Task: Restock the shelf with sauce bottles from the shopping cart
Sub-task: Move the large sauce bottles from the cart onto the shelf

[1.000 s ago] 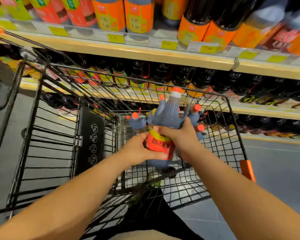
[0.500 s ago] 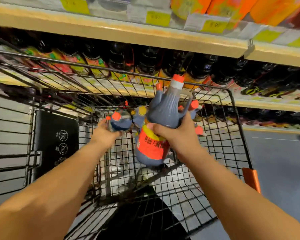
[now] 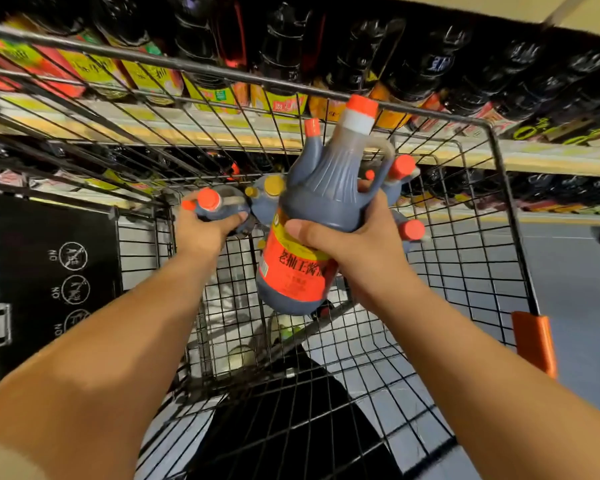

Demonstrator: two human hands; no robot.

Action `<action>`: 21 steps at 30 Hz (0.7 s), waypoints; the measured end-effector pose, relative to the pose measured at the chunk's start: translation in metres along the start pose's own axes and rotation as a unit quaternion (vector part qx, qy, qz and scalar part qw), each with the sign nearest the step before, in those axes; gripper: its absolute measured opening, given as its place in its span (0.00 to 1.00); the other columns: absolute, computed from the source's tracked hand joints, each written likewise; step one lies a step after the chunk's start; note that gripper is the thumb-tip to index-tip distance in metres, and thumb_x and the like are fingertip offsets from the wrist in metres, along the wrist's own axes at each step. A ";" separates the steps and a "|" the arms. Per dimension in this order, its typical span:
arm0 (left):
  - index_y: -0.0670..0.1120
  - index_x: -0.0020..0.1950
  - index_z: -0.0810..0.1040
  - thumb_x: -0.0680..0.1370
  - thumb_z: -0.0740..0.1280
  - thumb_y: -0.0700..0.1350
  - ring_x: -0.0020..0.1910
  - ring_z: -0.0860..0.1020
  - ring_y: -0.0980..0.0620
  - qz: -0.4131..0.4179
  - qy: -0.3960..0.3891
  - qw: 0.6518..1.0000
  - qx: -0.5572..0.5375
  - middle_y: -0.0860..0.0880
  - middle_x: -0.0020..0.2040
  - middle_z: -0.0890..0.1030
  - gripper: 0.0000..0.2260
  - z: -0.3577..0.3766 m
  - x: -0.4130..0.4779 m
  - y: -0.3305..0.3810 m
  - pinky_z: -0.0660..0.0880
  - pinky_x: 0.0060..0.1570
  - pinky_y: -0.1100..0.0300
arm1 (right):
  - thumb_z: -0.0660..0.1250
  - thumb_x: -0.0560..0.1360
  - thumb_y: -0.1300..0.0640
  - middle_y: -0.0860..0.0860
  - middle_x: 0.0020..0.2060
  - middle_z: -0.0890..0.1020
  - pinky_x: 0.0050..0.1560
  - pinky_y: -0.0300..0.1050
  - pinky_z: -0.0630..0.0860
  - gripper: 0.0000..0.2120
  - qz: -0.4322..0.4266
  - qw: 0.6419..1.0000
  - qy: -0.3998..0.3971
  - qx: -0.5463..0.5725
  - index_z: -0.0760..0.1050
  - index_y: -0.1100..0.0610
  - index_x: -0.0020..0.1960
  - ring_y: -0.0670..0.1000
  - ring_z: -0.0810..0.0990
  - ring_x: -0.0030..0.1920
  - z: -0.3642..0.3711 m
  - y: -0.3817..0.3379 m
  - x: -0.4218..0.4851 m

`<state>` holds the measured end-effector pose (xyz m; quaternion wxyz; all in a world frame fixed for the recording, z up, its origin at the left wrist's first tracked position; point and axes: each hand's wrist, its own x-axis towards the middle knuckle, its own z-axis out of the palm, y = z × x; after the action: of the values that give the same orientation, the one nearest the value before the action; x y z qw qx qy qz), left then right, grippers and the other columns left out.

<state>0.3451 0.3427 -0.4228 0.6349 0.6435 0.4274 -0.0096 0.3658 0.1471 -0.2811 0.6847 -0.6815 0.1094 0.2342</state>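
My right hand (image 3: 355,242) grips a large dark sauce bottle (image 3: 317,216) with an orange cap and an orange label, held tilted above the black wire shopping cart (image 3: 492,209). My left hand (image 3: 201,233) reaches into the cart and curls its fingers round a second dark bottle (image 3: 219,206) with an orange cap. Several more bottles with orange or yellow caps (image 3: 272,187) stand clustered at the cart's far end, partly hidden behind the held bottle. The shelf (image 3: 548,157) with rows of dark sauce bottles lies just beyond the cart.
The cart's black child-seat flap (image 3: 66,265) with warning icons is at left, and an orange corner bumper (image 3: 534,344) at right. Grey aisle floor (image 3: 575,289) lies to the right. A lower shelf row of dark bottles shows through the wire.
The view has tilted down and closer to the cart. My left hand left the large bottle, reached forward and closed round a second bottle. My right hand kept the large bottle raised.
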 end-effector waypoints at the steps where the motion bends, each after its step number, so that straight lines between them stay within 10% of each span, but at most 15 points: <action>1: 0.40 0.56 0.75 0.65 0.79 0.36 0.53 0.80 0.42 0.004 0.006 1.000 0.012 0.43 0.51 0.82 0.23 -0.001 0.001 0.001 0.79 0.52 0.51 | 0.79 0.59 0.64 0.52 0.54 0.83 0.55 0.58 0.80 0.32 -0.002 1.000 -0.003 0.006 0.71 0.52 0.59 0.54 0.84 0.54 0.000 0.001 0.000; 8: 0.45 0.51 0.79 0.56 0.80 0.53 0.49 0.82 0.47 0.025 0.001 0.995 0.101 0.48 0.48 0.84 0.27 -0.018 -0.005 -0.009 0.79 0.52 0.44 | 0.78 0.60 0.65 0.49 0.52 0.83 0.49 0.47 0.80 0.31 0.001 1.000 -0.010 0.013 0.70 0.51 0.59 0.51 0.84 0.52 -0.001 0.002 -0.005; 21: 0.41 0.49 0.76 0.62 0.79 0.59 0.48 0.80 0.44 0.059 -0.083 0.967 0.234 0.43 0.42 0.80 0.28 -0.072 -0.120 0.083 0.74 0.45 0.57 | 0.80 0.58 0.60 0.54 0.57 0.81 0.53 0.59 0.80 0.34 0.019 1.000 0.006 0.019 0.70 0.49 0.59 0.57 0.83 0.55 -0.002 -0.036 -0.062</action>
<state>0.2769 0.3518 -0.2752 0.4995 0.7951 0.3203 -0.1255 0.3294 0.1357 -0.2208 0.6923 -0.6674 0.1313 0.2410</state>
